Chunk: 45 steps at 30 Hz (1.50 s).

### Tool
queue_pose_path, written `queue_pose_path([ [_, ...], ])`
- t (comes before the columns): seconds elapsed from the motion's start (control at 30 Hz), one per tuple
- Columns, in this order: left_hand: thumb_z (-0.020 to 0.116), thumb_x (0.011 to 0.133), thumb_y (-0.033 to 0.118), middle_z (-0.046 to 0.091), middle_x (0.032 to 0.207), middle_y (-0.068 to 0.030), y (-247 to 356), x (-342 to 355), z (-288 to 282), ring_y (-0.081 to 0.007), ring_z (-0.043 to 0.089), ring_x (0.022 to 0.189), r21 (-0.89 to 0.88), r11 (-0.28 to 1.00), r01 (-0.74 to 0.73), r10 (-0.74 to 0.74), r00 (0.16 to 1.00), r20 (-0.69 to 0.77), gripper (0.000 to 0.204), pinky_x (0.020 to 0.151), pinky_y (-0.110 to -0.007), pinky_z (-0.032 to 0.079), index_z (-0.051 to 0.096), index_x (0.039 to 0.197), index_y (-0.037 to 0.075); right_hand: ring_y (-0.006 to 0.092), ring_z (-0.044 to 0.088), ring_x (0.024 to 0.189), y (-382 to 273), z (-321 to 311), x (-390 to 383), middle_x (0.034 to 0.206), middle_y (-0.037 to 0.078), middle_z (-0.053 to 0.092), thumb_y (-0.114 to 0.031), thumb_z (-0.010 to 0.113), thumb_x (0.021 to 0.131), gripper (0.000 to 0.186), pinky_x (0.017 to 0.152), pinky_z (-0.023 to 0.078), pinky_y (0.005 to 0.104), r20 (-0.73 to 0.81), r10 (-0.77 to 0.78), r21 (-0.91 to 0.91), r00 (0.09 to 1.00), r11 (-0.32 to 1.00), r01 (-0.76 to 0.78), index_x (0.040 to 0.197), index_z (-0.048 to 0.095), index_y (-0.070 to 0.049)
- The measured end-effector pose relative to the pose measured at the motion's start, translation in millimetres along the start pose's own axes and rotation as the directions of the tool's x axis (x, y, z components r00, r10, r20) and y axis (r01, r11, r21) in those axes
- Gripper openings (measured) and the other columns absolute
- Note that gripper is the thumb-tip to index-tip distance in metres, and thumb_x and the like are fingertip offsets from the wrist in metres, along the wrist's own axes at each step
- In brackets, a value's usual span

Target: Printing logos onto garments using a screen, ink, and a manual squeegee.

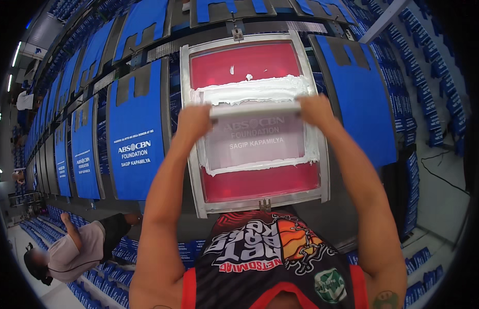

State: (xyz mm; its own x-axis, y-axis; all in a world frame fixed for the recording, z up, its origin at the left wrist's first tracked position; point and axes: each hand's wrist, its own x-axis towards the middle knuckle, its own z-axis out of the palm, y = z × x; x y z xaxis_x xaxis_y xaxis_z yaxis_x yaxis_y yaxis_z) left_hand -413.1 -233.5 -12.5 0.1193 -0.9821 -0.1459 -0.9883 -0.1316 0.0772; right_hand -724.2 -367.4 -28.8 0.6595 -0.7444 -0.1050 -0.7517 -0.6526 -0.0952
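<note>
A screen-printing frame (326, 177) with pale metal sides and a red mesh lies flat in front of me. Across its mesh stretches a long squeegee (256, 109). My left hand (194, 122) is closed round the squeegee's left end, and my right hand (315, 109) grips its right end, slightly blurred. Thick white ink (249, 91) is heaped along the far side of the squeegee. Nearer my body, a thinly coated window with lettering shows in the mesh, edged by a ragged white ink line. Both arms reach forward, nearly straight.
Blue bag pieces (139, 116) with handle cut-outs lie on dark boards to the left; another blue piece (360, 110) lies at the right. Metal clamps (237, 34) stand at the frame's ends. A person (77, 250) is at the lower left. Many printed blue pieces fill the surrounding floor.
</note>
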Motion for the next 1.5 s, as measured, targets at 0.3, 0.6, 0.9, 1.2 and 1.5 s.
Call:
queue_pose_path([
  [0.3, 0.060, 0.062, 0.004, 0.061, 0.063, -0.0160, 1, -27, 62, -0.0342, 0.060, 0.062, -0.060, 0.987, -0.147, 0.118, 0.931, -0.344, 0.011, 0.068, -0.045, 0.050, 0.062, 0.073, 0.005, 0.0307, 0.066, 0.067, 4, 48, -20, 0.070, 0.012, 0.065, -0.016, 0.055, 0.078, 0.012, 0.055, 0.051, 0.0439, -0.249, 0.020, 0.008, 0.968, 1.000, -0.019, 0.074, 0.066, -0.013],
  [0.6, 0.070, 0.059, 0.006, 0.064, 0.074, -0.0113, 31, -129, 42, -0.0344, 0.062, 0.080, -0.046, 0.996, -0.074, 0.074, 0.997, 0.009, 0.028, 0.075, -0.042, 0.052, 0.070, 0.087, 0.012, 0.0304, 0.066, 0.071, -26, 51, -127, 0.073, 0.011, 0.067, -0.010, 0.059, 0.072, 0.016, 0.064, 0.053, 0.0439, -0.055, -0.003, 0.169, 0.998, 0.986, 0.012, 0.083, 0.070, -0.016],
  [0.9, 0.074, 0.066, 0.020, 0.068, 0.087, -0.0137, -17, 56, 5, -0.0316, 0.066, 0.081, 0.021, 1.000, -0.020, 0.021, 0.998, -0.064, 0.030, 0.072, -0.043, 0.053, 0.070, 0.094, 0.011, 0.0285, 0.068, 0.083, 15, -1, 64, 0.084, 0.011, 0.069, -0.020, 0.070, 0.067, 0.025, 0.070, 0.054, 0.0433, -0.046, 0.027, -0.073, 0.999, 0.997, -0.031, 0.091, 0.068, -0.012],
  [1.2, 0.080, 0.064, 0.026, 0.068, 0.100, -0.0146, 76, 116, -16, -0.0317, 0.066, 0.093, -0.004, 0.988, -0.152, 0.152, 0.988, -0.019, 0.046, 0.084, -0.043, 0.051, 0.068, 0.106, 0.014, 0.0342, 0.057, 0.098, -23, -2, -23, 0.101, 0.016, 0.061, -0.022, 0.075, 0.074, 0.043, 0.083, 0.046, 0.0447, -0.501, 0.129, 0.258, 0.856, 0.966, 0.005, 0.112, 0.059, -0.008],
  [1.5, 0.080, 0.061, 0.025, 0.069, 0.089, -0.0155, 54, 142, -61, -0.0316, 0.065, 0.082, -0.246, 0.930, -0.274, 0.274, 0.961, -0.036, 0.041, 0.076, -0.039, 0.049, 0.070, 0.097, 0.009, 0.0111, 0.058, 0.076, -150, 131, -255, 0.087, 0.010, 0.067, -0.034, 0.063, 0.089, 0.045, 0.069, 0.047, 0.0272, 0.649, -0.095, 0.740, 0.755, -0.152, -0.655, 0.102, 0.062, 0.009],
])
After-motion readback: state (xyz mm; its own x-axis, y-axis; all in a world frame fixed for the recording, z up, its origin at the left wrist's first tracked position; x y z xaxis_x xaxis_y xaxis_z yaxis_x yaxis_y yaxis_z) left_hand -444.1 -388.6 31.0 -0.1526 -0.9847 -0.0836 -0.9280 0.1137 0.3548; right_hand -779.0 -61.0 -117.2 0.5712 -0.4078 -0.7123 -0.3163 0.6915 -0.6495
